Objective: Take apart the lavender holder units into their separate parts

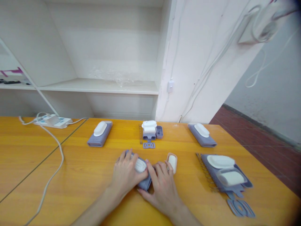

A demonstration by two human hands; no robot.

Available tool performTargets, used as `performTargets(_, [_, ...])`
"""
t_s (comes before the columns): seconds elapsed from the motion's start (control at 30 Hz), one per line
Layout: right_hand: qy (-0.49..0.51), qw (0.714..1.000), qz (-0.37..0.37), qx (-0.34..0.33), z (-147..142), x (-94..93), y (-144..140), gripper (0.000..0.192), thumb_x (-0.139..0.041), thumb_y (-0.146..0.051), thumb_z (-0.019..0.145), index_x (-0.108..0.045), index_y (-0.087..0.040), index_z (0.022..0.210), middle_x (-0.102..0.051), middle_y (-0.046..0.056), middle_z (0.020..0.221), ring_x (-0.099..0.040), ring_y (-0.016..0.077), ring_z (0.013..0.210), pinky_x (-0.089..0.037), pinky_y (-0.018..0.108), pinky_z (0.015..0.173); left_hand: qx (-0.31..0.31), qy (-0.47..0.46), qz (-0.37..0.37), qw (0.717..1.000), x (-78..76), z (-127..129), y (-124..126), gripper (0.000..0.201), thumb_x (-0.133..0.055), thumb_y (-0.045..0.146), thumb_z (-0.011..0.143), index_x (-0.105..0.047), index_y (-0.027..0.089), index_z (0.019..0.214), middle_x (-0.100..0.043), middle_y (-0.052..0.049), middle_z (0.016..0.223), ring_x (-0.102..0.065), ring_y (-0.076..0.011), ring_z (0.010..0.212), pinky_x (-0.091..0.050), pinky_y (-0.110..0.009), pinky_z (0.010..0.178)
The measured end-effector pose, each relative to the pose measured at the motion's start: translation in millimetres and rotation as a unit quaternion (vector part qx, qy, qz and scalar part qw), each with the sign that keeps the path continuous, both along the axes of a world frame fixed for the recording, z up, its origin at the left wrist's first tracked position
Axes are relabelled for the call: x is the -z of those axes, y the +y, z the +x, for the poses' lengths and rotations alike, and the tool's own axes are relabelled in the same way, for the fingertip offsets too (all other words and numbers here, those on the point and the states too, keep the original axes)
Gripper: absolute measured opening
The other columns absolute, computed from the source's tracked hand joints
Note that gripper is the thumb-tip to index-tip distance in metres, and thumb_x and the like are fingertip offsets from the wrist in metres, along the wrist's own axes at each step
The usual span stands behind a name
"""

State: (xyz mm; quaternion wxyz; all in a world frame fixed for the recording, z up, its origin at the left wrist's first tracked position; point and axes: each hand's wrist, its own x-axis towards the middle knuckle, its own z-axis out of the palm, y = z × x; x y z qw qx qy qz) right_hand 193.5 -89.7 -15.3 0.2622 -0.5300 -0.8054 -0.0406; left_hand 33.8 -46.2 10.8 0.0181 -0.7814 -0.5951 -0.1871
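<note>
Between my hands lies a purple-grey plastic case (146, 185) with a white textured pad (140, 165) on its upper face. It rests tilted on the wooden table, partly covered by my fingers. My left hand (125, 171) is closed over its left side, fingers across the far end and thumb along the pad. My right hand (162, 183) grips the near right end, with the index finger on top and the thumb at the lower edge. Just beyond the right fingers stands a small clear-rimmed white piece (172, 162), close to the fingertips.
Purple cases with white oval tops stand at back left (100, 133) and back right (202, 135). Loose parts (149, 131) with a spring (140, 133) lie at back centre. More parts (224, 172) and a spring (207, 172) lie right. A power strip (54, 121) trails a white cable (61, 153).
</note>
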Motion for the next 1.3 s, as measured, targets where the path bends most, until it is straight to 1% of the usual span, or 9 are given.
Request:
performTargets(0.33, [0.009, 1.0, 0.013, 0.002, 3, -1.1, 1, 0.073, -0.058, -0.058, 0.077, -0.042, -0.015, 0.134, -0.061, 0.011, 0.105, -0.053, 0.0273, 0.101, -0.025, 0.059, 0.102, 0.02, -0.05, 0.055, 0.997, 13.2, -3, 2, 0.044, -0.061, 0.051, 0.075, -0.06, 0.018, 0.104, -0.056, -0.014, 0.117, -0.047, -0.0339, 0.117, -0.041, -0.05, 0.097])
performTargets(0.43, [0.011, 1.0, 0.007, -0.003, 4, -0.9, 2, 0.073, -0.057, -0.057, 0.077, -0.041, -0.015, 0.134, -0.061, 0.011, 0.107, -0.052, 0.0276, 0.103, -0.023, 0.059, 0.103, 0.047, -0.087, 0.079, 0.992, 18.2, -6, 3, 0.037, -0.06, 0.046, 0.078, -0.059, 0.019, 0.103, -0.056, -0.012, 0.114, -0.046, -0.0317, 0.118, -0.039, -0.048, 0.1])
performTargets(0.5, [0.015, 1.0, 0.001, -0.009, 6, -0.6, 2, 0.074, -0.058, -0.057, 0.077, -0.04, -0.015, 0.135, -0.06, 0.011, 0.109, -0.052, 0.0277, 0.103, -0.021, 0.059, 0.103, 0.074, -0.117, 0.088, 0.986, 19.4, -6, 4, 0.029, -0.06, 0.041, 0.08, -0.058, 0.02, 0.1, -0.058, -0.01, 0.11, -0.049, -0.0284, 0.114, -0.037, -0.047, 0.103])
performTargets(0.6, [0.021, 1.0, -0.008, -0.019, 8, -0.8, 2, 0.075, -0.059, -0.057, 0.076, -0.04, -0.015, 0.135, -0.06, 0.011, 0.109, -0.051, 0.0278, 0.103, -0.02, 0.059, 0.104, 0.111, -0.154, 0.074, 0.979, 18.0, -5, 3, 0.021, -0.058, 0.035, 0.082, -0.058, 0.02, 0.096, -0.058, -0.007, 0.099, -0.055, -0.023, 0.098, -0.037, -0.044, 0.101])
performTargets(0.67, [0.024, 0.999, -0.011, -0.026, 10, -1.6, 2, 0.075, -0.059, -0.058, 0.076, -0.04, -0.016, 0.135, -0.06, 0.01, 0.108, -0.051, 0.0276, 0.103, -0.021, 0.059, 0.104, 0.126, -0.172, 0.054, 0.975, 16.2, -3, 2, 0.017, -0.057, 0.033, 0.084, -0.058, 0.02, 0.094, -0.058, -0.005, 0.093, -0.055, -0.0208, 0.09, -0.042, -0.04, 0.093])
performTargets(0.77, [0.024, 0.999, -0.007, -0.037, 11, -2.9, 2, 0.075, -0.059, -0.058, 0.075, -0.041, -0.016, 0.134, -0.06, 0.009, 0.107, -0.051, 0.0264, 0.102, -0.023, 0.057, 0.104, 0.139, -0.196, 0.035, 0.97, 14.2, -2, 1, 0.011, -0.056, 0.029, 0.085, -0.058, 0.02, 0.091, -0.056, -0.005, 0.089, -0.054, -0.0196, 0.086, -0.044, -0.034, 0.08])
performTargets(0.83, [0.024, 0.999, 0.001, -0.042, 12, -3.3, 2, 0.075, -0.06, -0.058, 0.075, -0.041, -0.016, 0.133, -0.06, 0.01, 0.107, -0.051, 0.026, 0.102, -0.024, 0.056, 0.104, 0.148, -0.208, 0.031, 0.966, 13.4, -2, 2, 0.009, -0.057, 0.028, 0.084, -0.058, 0.02, 0.089, -0.056, -0.004, 0.088, -0.053, -0.0192, 0.085, -0.043, -0.033, 0.077])
performTargets(1.0, [0.031, 0.998, -0.006, -0.057, 13, -2.9, 3, 0.074, -0.061, -0.055, 0.075, -0.04, -0.016, 0.135, -0.06, 0.011, 0.11, -0.05, 0.0268, 0.105, -0.024, 0.055, 0.105, 0.181, -0.227, 0.019, 0.957, 11.4, -5, 2, 0.008, -0.06, 0.026, 0.084, -0.059, 0.021, 0.089, -0.055, -0.002, 0.087, -0.052, -0.0179, 0.086, -0.041, -0.032, 0.079])
performTargets(1.3, [0.044, 0.997, -0.023, -0.063, 15, -2.4, 3, 0.076, -0.062, -0.055, 0.074, -0.039, -0.017, 0.136, -0.059, 0.01, 0.112, -0.048, 0.027, 0.105, -0.021, 0.056, 0.104, 0.2, -0.252, 0.004, 0.947, 9.2, -7, 3, 0.007, -0.059, 0.025, 0.085, -0.059, 0.022, 0.09, -0.055, -0.001, 0.089, -0.051, -0.0165, 0.087, -0.039, -0.031, 0.08])
